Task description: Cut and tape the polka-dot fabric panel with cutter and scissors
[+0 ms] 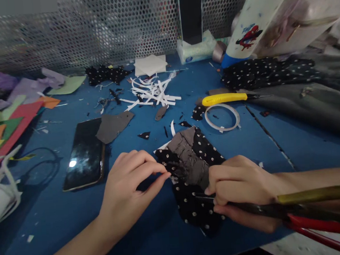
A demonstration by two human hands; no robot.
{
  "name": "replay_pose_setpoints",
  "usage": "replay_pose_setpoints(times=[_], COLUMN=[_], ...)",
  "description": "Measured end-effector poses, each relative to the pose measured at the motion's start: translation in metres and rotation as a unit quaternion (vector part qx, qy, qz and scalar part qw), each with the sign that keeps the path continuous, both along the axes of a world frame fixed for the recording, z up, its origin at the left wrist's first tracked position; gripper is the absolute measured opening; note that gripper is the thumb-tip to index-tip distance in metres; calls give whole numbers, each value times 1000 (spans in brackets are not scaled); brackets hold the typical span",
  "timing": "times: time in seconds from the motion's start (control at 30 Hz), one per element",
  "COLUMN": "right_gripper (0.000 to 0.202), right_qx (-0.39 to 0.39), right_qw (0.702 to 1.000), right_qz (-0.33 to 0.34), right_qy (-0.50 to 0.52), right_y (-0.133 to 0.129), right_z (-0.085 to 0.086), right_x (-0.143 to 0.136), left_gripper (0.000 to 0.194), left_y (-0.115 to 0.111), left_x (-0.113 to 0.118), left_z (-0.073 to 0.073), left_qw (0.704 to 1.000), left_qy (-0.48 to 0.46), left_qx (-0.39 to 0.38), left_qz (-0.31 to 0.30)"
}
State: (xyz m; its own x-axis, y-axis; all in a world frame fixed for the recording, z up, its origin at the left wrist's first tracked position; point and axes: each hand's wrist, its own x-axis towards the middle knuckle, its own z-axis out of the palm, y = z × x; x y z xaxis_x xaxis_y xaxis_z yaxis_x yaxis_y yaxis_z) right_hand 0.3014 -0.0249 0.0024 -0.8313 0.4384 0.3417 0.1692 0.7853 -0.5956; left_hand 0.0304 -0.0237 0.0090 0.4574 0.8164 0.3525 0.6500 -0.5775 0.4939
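A piece of black fabric with white dots (pixel 191 208) lies in front of me, with a crumpled dark grey patch (pixel 186 153) over its upper middle and a white edge at its top left. My left hand (pixel 135 177) is closed in a pinch at the fabric's left edge, thumb against forefinger. Closed around the dark blades of a pair of scissors (pixel 259 209), my right hand (pixel 242 188) rests on the fabric's right side. The blade tip points left over the cloth, while the red and yellow handles reach toward the right edge of the view.
Left of the fabric lie a phone (pixel 84 161) and a grey scrap (pixel 113 126). Beyond are white paper strips (pixel 155 91), a yellow-handled cutter (pixel 225 98) and a tape ring (pixel 238 118). A bottle (pixel 253 22) stands at the back right; coloured paper (pixel 19 123) lies left.
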Motion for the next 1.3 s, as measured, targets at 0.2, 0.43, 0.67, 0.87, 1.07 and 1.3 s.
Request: replay_pose_setpoints(times=[0.2,0.43,0.67,0.87,1.07,1.3], right_gripper=[10,10,9,7,8,9], right_qx=[-7,-17,-16,-18,-20,-21], right_qw=[1000,1000,1000,1000,1000,1000], right_qz=[0,5,4,5,6,12], right_qy=[3,-5,2,2,-5,-5], right_y=[2,2,2,2,2,3], right_z=[2,1,-1,-1,0,0], right_x=[-1,-2,-1,0,-1,-1], left_gripper=[12,13,13,15,15,7], left_y=[-2,-9,-4,-3,-3,-6], left_x=[-1,0,3,4,2,1], left_z=[4,6,2,0,-2,1], left_qw=[999,986,995,997,997,999], left_qy=[-20,-86,-23,38,74,33], left_qx=[-28,-100,-85,-64,-21,25], left_qz=[-34,-102,-38,-11,-2,-25])
